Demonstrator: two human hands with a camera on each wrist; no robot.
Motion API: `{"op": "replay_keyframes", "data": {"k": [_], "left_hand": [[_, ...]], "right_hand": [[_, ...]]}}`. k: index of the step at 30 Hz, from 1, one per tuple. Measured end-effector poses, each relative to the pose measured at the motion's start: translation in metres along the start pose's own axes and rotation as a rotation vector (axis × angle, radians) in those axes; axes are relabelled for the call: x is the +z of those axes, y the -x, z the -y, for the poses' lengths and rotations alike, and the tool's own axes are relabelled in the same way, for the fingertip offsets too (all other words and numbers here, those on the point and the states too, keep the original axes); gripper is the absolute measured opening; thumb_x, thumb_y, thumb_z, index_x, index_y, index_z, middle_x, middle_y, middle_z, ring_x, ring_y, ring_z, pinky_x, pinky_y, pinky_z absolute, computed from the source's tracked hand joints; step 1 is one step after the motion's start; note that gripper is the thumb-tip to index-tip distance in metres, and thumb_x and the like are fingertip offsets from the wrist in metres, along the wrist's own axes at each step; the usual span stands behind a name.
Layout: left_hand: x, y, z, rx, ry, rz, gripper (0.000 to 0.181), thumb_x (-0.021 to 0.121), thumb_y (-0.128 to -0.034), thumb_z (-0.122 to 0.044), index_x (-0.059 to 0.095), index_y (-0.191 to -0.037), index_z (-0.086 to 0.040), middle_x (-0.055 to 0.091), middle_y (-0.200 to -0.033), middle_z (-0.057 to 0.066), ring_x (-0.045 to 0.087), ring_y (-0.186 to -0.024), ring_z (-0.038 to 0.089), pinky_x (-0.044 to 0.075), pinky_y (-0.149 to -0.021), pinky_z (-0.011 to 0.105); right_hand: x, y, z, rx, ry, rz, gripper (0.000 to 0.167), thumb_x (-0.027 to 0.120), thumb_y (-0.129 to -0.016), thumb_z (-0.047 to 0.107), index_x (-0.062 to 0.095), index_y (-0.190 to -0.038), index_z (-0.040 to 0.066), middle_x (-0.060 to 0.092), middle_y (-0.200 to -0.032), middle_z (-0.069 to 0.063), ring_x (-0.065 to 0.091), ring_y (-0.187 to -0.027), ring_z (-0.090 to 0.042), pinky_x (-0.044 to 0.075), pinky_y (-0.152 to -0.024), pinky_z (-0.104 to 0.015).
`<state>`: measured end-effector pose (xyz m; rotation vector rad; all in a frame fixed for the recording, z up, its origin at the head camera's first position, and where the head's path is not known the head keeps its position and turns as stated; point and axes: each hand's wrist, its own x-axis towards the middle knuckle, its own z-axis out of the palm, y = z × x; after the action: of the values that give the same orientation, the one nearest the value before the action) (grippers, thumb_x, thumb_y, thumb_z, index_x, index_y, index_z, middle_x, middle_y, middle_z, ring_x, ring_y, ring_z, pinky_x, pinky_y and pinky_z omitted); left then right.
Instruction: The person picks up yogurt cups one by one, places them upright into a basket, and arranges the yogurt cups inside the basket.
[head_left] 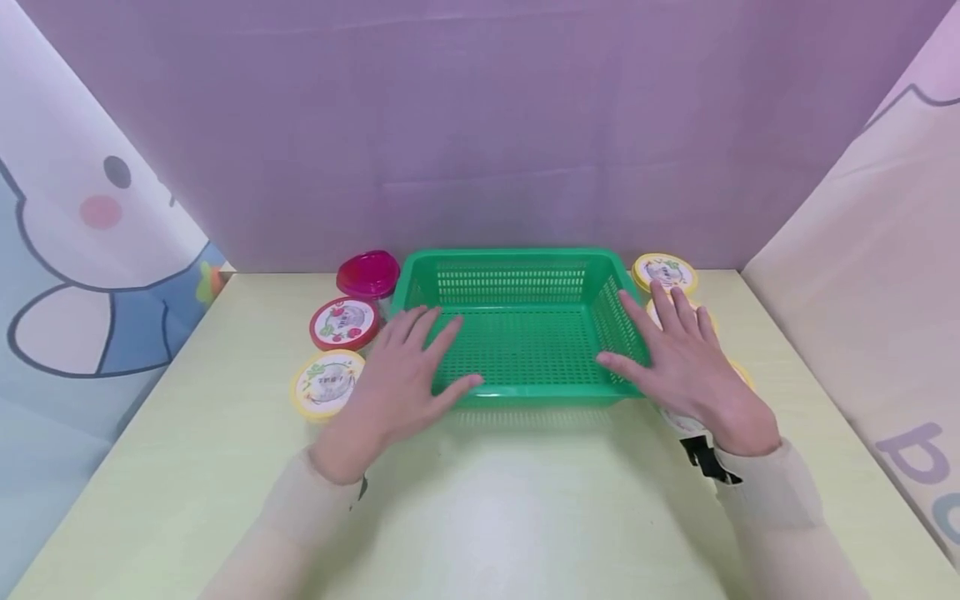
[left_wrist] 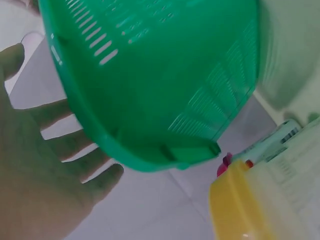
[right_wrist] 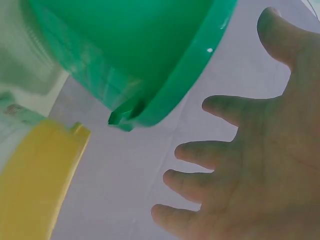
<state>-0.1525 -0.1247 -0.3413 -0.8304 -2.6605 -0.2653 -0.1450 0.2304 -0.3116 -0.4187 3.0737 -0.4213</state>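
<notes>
A green plastic basket (head_left: pixel 517 342) with slotted sides stands on the table, nothing inside it. My left hand (head_left: pixel 397 383) is spread over its left front corner, palm down; in the left wrist view the fingers of that hand (left_wrist: pixel 50 160) lie straight beside the basket rim (left_wrist: pixel 115 150). Over the right front corner my right hand (head_left: pixel 682 358) is spread too. The right wrist view shows this hand (right_wrist: pixel 250 145) with fingers apart and a gap to the basket (right_wrist: pixel 165 90). Neither hand holds anything.
Left of the basket stand a magenta-lidded container (head_left: pixel 367 274), a red-rimmed tub (head_left: pixel 344 323) and a yellow-rimmed tub (head_left: pixel 327 383). Several lidded tubs stand on the right, the rear one yellow-rimmed (head_left: pixel 664 272), others partly behind my right hand. A purple cloth (head_left: pixel 487 125) hangs behind.
</notes>
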Motion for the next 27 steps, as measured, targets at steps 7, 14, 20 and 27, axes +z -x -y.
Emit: {"op": "replay_keyframes", "data": {"k": [7, 14, 20, 27], "left_hand": [[0.008, 0.006, -0.003, 0.054, -0.023, 0.026, 0.073, 0.059, -0.092, -0.063, 0.057, -0.143, -0.011, 0.052, -0.142, 0.017, 0.047, -0.131, 0.039, 0.039, -0.106, 0.057], [0.015, 0.011, -0.002, 0.095, -0.068, 0.077, 0.068, 0.058, -0.0922, -0.065, 0.062, -0.136, -0.014, 0.058, -0.131, 0.016, 0.055, -0.118, 0.035, 0.047, -0.092, 0.05], [0.018, 0.014, -0.003, 0.168, -0.07, 0.047, 0.057, 0.06, -0.0939, -0.061, 0.066, -0.124, -0.013, 0.062, -0.104, 0.009, 0.057, -0.095, 0.027, 0.049, -0.082, 0.041], [0.017, 0.016, -0.005, 0.221, -0.084, 0.006, 0.045, 0.064, -0.0949, -0.055, 0.069, -0.11, -0.013, 0.055, -0.084, 0.002, 0.052, -0.079, 0.022, 0.046, -0.073, 0.036]], "right_hand": [[0.0, 0.004, -0.012, 0.002, -0.022, 0.014, 0.087, 0.046, -0.1, 0.063, 0.012, -0.164, 0.015, -0.005, -0.167, -0.027, -0.007, -0.151, -0.051, -0.001, -0.115, -0.07], [-0.003, 0.008, -0.027, 0.002, -0.013, 0.035, 0.086, 0.045, -0.101, 0.062, 0.013, -0.164, 0.013, 0.001, -0.165, -0.032, -0.002, -0.15, -0.055, 0.002, -0.114, -0.072], [-0.006, 0.01, -0.038, 0.029, -0.012, 0.05, 0.085, 0.046, -0.101, 0.062, 0.016, -0.163, 0.011, 0.004, -0.164, -0.033, 0.0, -0.149, -0.056, 0.003, -0.114, -0.072], [-0.006, 0.014, -0.048, 0.059, -0.025, 0.072, 0.086, 0.046, -0.101, 0.061, 0.016, -0.163, 0.009, 0.004, -0.162, -0.036, 0.001, -0.148, -0.058, 0.003, -0.113, -0.073]]}}
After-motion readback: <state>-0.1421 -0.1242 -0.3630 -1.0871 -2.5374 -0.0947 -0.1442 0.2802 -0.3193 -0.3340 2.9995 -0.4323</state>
